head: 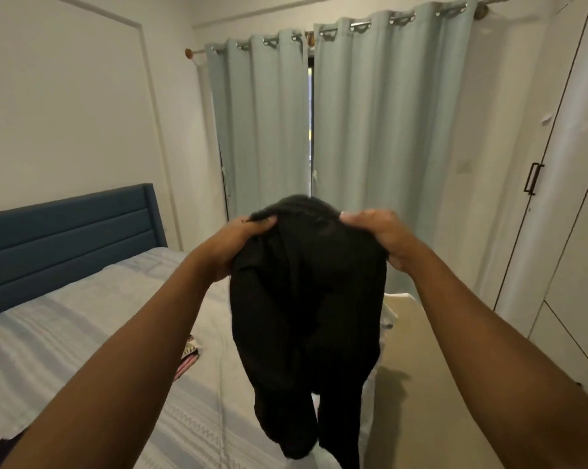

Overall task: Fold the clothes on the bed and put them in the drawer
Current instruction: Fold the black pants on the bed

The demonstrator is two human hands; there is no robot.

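the black garment (306, 299) covers part of the fingers of the left hand (242, 242) and the right hand (380, 235). its lower end runs off the bottom edge, and its kind cannot be told. a patterned cloth (191, 352) on the bed (66, 333) is mostly hidden behind the left forearm. the wardrobe (570, 231) is cut by the right edge.
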